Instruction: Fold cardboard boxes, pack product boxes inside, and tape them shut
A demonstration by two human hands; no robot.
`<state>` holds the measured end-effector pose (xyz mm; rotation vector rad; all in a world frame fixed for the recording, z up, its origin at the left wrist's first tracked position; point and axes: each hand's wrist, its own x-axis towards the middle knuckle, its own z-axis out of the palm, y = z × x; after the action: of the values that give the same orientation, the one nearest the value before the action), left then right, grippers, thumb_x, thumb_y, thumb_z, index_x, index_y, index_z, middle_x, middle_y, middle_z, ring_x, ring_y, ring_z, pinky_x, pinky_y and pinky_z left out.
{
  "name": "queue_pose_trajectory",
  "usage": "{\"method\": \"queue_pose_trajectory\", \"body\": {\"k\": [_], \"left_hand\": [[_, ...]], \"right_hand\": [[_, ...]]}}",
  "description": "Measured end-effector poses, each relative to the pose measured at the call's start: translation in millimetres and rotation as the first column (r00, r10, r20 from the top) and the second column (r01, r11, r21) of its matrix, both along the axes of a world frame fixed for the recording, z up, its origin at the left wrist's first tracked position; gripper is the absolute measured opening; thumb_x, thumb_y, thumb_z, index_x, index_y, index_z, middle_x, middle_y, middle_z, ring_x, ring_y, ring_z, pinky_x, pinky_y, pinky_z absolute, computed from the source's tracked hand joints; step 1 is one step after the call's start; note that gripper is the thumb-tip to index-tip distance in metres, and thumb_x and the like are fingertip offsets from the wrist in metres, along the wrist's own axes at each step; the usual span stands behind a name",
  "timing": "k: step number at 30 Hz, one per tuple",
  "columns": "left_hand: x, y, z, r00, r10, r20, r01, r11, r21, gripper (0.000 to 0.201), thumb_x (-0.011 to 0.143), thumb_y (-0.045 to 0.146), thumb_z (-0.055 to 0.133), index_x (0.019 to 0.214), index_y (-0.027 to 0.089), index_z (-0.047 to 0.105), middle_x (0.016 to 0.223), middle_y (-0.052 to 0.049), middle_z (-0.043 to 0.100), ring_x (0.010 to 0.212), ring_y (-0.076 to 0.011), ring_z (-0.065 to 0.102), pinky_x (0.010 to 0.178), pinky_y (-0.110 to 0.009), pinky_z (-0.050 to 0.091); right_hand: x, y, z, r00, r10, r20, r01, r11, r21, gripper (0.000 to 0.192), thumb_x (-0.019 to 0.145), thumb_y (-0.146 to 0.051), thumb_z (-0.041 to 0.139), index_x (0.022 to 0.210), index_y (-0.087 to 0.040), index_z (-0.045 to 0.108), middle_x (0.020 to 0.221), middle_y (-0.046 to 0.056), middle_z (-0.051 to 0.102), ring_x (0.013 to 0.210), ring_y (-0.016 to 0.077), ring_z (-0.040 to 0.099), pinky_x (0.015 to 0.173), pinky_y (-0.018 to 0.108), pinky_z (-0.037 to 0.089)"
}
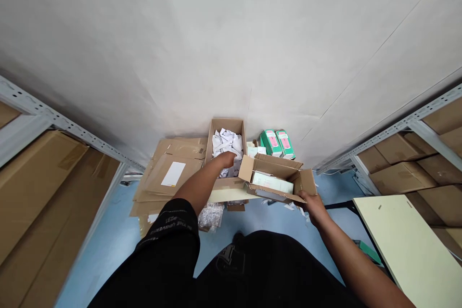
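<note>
Person stands facing a pale wall, arms out over the blue floor.

Right hand (pixel 313 205): fingers curled round the near corner of a small open carton (pixel 276 179), gripping it and holding it off the floor. Plain brown corrugated board, flaps splayed. Inside lies a flat pale green-white packet (pixel 272 183), smooth-faced.

Left hand (pixel 227 159): reaches down into a taller open box (pixel 225 154), just left of the held carton. Box is full of crumpled white paper (pixel 226 143); hand rests on it, whether it clutches any I cannot tell.

Beyond the right hand, against the wall: two green cartons with pink labels (pixel 277 143), glossy, side by side. Left of the left hand: flattened cardboard sheets (pixel 169 173), stacked. Near the left elbow: crinkled clear plastic wrap (pixel 210 216).
</note>
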<state>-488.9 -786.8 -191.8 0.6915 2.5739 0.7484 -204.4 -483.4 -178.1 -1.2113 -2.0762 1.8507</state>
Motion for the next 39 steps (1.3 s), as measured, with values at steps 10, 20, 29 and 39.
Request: {"method": "queue_pose_trajectory", "body": {"k": [10, 20, 29, 39], "left_hand": [[26, -13, 120.7, 0.999, 0.037, -0.024, -0.020, 0.866, 0.500, 0.037, 0.091, 0.042, 0.066, 0.118, 0.018, 0.071, 0.107, -0.004, 0.078, 0.093, -0.0220, 0.072, 0.084, -0.032, 0.056], [118, 93, 100.0, 0.907, -0.403, 0.124, 0.337, 0.869, 0.361, 0.066, 0.081, 0.028, 0.077, 0.145, 0.022, 0.060, 0.135, -0.009, 0.073, 0.116, -0.0288, 0.071, 0.096, -0.037, 0.056], [121, 133, 105.2, 0.942, -0.324, -0.093, 0.332, 0.940, 0.085, 0.021, 0.094, 0.034, 0.064, 0.106, 0.023, 0.077, 0.108, -0.007, 0.078, 0.107, -0.0296, 0.070, 0.093, -0.038, 0.053], [184, 263, 85.6, 0.801, -0.521, -0.296, 0.566, 0.820, 0.088, 0.046, 0.096, 0.034, 0.065, 0.140, 0.021, 0.065, 0.141, -0.013, 0.067, 0.133, -0.0345, 0.058, 0.117, -0.050, 0.041]], "right_hand": [[-14, 1, 10.5, 0.999, 0.042, -0.020, -0.043, 0.998, -0.056, 0.015, 0.063, -0.027, 0.067, 0.078, -0.022, 0.065, 0.072, 0.004, 0.070, 0.061, 0.0216, 0.066, 0.052, 0.032, 0.056], [-5, 8, 20.9, 1.000, -0.007, 0.021, 0.009, 0.997, -0.072, 0.026, 0.061, -0.026, 0.073, 0.085, -0.018, 0.069, 0.074, 0.006, 0.073, 0.063, 0.0224, 0.069, 0.051, 0.030, 0.057], [42, 49, 1.2, 0.993, -0.116, -0.010, 0.116, 0.993, -0.015, 0.040, 0.062, -0.029, 0.072, 0.099, -0.014, 0.074, 0.083, 0.008, 0.078, 0.071, 0.0230, 0.071, 0.053, 0.028, 0.056], [122, 150, 7.0, 0.957, -0.288, 0.034, 0.288, 0.958, 0.007, 0.032, 0.066, -0.028, 0.073, 0.096, -0.018, 0.077, 0.092, 0.010, 0.080, 0.080, 0.0277, 0.073, 0.056, 0.030, 0.054]]}}
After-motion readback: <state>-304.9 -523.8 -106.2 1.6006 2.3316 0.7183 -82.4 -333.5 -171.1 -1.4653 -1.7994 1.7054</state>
